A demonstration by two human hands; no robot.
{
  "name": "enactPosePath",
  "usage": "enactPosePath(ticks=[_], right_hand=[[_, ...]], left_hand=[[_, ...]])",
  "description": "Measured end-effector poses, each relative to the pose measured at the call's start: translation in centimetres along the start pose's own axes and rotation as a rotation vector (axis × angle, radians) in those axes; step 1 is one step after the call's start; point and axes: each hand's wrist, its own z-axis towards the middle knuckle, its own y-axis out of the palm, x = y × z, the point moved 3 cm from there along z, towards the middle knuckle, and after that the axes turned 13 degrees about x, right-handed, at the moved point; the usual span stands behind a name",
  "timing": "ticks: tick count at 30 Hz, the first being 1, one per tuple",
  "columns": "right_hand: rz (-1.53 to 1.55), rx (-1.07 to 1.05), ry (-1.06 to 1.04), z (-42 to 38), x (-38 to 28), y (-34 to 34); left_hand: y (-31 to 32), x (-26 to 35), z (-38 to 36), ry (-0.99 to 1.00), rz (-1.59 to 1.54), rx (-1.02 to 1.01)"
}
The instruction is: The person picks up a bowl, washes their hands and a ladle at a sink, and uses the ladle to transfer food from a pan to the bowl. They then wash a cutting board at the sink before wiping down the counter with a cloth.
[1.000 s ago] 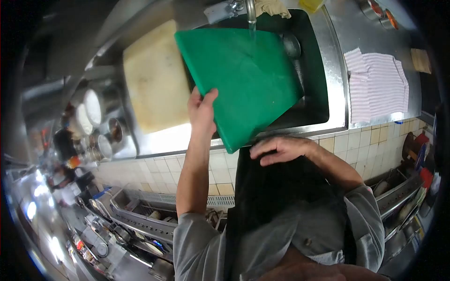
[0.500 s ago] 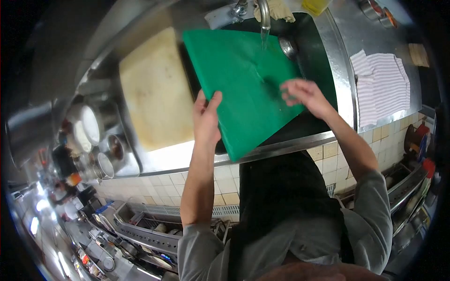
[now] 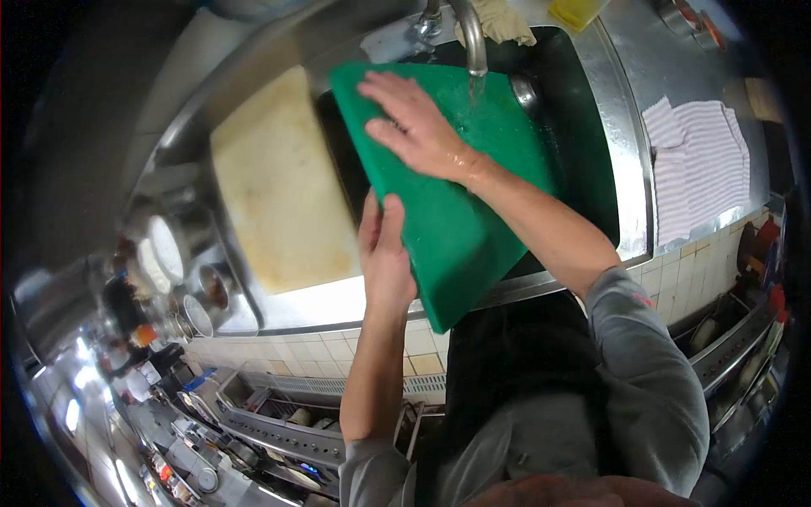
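A green cutting board (image 3: 473, 220) tilts over the steel sink (image 3: 583, 127), its far end under the running tap (image 3: 470, 34). My left hand (image 3: 384, 253) grips the board's near left edge. My right hand (image 3: 414, 127) lies flat and wet on the board's upper left face, fingers spread, just left of the water stream.
A cream cutting board (image 3: 279, 177) lies on the steel counter left of the sink. A striped cloth (image 3: 701, 160) rests on the drainboard at right. Metal pots (image 3: 177, 253) stand at far left. A ladle (image 3: 525, 88) sits in the basin. A tiled counter front and shelves lie below.
My right hand has swept from below the counter edge up across the board to its upper left face. The left hand has kept its grip on the board's edge.
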Motion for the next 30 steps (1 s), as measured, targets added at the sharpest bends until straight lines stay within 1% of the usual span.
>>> enactPosePath(ticks=[1, 2, 4, 6, 7, 8, 9, 11, 12, 13, 15, 16, 17, 18, 19, 20, 21, 23, 25, 27, 28, 29, 30], right_hand=[[-0.115, -0.054, -0.099, 0.0, -0.1, 0.0], [-0.112, -0.055, -0.088, -0.1, 1.2, -0.4], [-0.085, -0.051, 0.100, 0.1, 6.7, -2.1], [-0.262, -0.022, 0.207, -1.5, 14.9, -4.5], [-0.296, -0.031, 0.288, -2.9, 17.1, -5.3], [-0.328, -0.045, 0.367, -3.3, 17.7, -5.7], [-0.322, -0.054, 0.375, -3.4, 18.2, -5.5], [-0.313, 0.030, 0.413, -4.3, 17.8, -5.1], [-0.356, 0.072, 0.330, -4.1, 15.9, -4.5], [-0.348, 0.062, 0.341, -4.3, 13.9, -3.6], [-0.327, -0.010, 0.220, -4.2, 7.2, -1.8], [-0.264, -0.017, 0.166, -4.5, 4.4, -1.2], [-0.213, -0.026, 0.123, -5.5, 1.7, -1.1], [-0.240, -0.089, 0.116, -7.0, -0.8, -1.3], [-0.263, -0.150, 0.092, -8.2, -2.8, -1.7], [-0.227, -0.198, 0.062, -10.0, -4.3, -2.5], [-0.178, -0.247, 0.038, -12.2, -5.4, -3.0], [-0.261, -0.404, 0.057, -16.7, -4.2, -5.3], [-0.343, -0.358, 0.190, -20.1, -0.4, -8.2], [-0.422, -0.230, 0.294, -21.7, 4.0, -10.0], [-0.420, -0.236, 0.291, -20.9, 5.4, -10.0], [-0.410, -0.163, 0.347, -20.0, 6.7, -10.1], [-0.399, -0.089, 0.392, -18.6, 8.1, -10.0]], left_hand=[[0.0, -0.1, 0.0, -0.004, 0.004, 0.002], [-0.3, -0.1, 0.1, -0.009, 0.013, 0.029], [-0.7, -0.2, 0.1, 0.019, 0.078, 0.070], [-1.0, -0.6, 0.0, 0.031, 0.097, 0.099], [-1.1, -0.7, 0.0, 0.041, 0.112, 0.129], [-0.9, -0.9, 0.0, 0.040, 0.111, 0.136], [-0.8, -1.0, 0.0, 0.040, 0.100, 0.144], [-1.5, -1.1, -0.4, 0.024, 0.104, 0.182], [-2.1, -1.2, -0.1, 0.028, 0.134, 0.152], [-2.3, -1.2, 0.2, 0.034, 0.157, 0.110], [-2.0, -0.7, 0.3, 0.023, 0.128, 0.115], [-1.6, -0.6, 0.2, 0.003, 0.102, 0.107], [-1.8, -0.7, 0.0, -0.028, 0.103, 0.078], [-2.0, -0.6, 0.1, -0.041, 0.041, 0.021], [-1.5, -0.7, 0.4, -0.037, -0.029, -0.036], [-0.9, -0.5, 0.1, -0.037, -0.067, -0.007], [-1.0, -0.6, 0.1, -0.047, -0.060, -0.021], [-1.8, -0.8, 0.8, -0.002, -0.028, -0.039], [-1.7, -0.7, 0.6, 0.003, -0.018, -0.001], [-1.8, -0.9, 0.3, 0.011, -0.011, 0.040], [-1.8, -1.3, 0.0, -0.039, -0.055, 0.000], [-1.8, -1.5, -0.6, -0.089, -0.095, -0.036], [-1.7, -1.5, -0.7, -0.079, -0.099, -0.027]])
